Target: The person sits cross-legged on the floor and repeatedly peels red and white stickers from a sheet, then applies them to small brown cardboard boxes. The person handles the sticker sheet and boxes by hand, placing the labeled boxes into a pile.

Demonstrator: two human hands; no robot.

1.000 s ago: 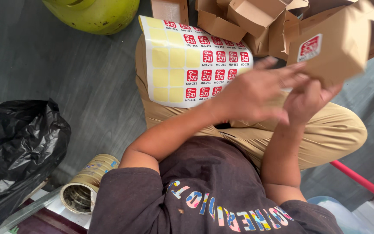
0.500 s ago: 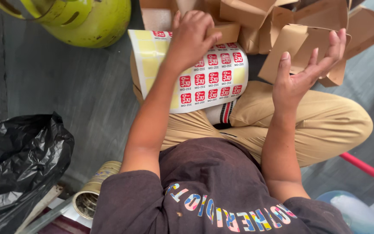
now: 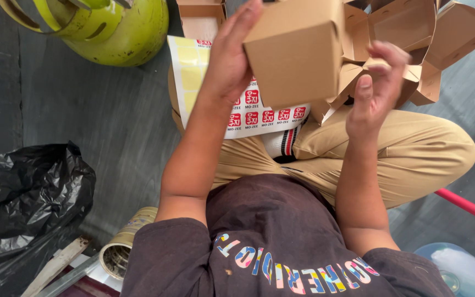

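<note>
My left hand (image 3: pixel 231 58) grips the left side of a closed brown cardboard box (image 3: pixel 298 49) and holds it up over my lap. My right hand (image 3: pixel 377 88) hovers just right of the box with its fingers curled and thumb raised, in front of the flaps of other boxes; I see nothing in it. A sheet of red and white square stickers (image 3: pixel 259 116) lies across my tan trousers (image 3: pixel 413 148), partly peeled to bare yellow backing at its far left. Several open brown boxes (image 3: pixel 419 33) are piled beyond my knees.
A yellow-green gas cylinder (image 3: pixel 122 33) stands at the top left on the dark floor (image 3: pixel 100 121). A black plastic bag (image 3: pixel 23 198) lies at the left, with a tape roll (image 3: pixel 117 252) beside my left hip. A red bar (image 3: pixel 468 206) and a pale blue container (image 3: pixel 460 269) sit at the right.
My left hand left the sticker sheet and now holds a closed box up high. My right hand let go of the open box it was supporting and curled its fingers.
</note>
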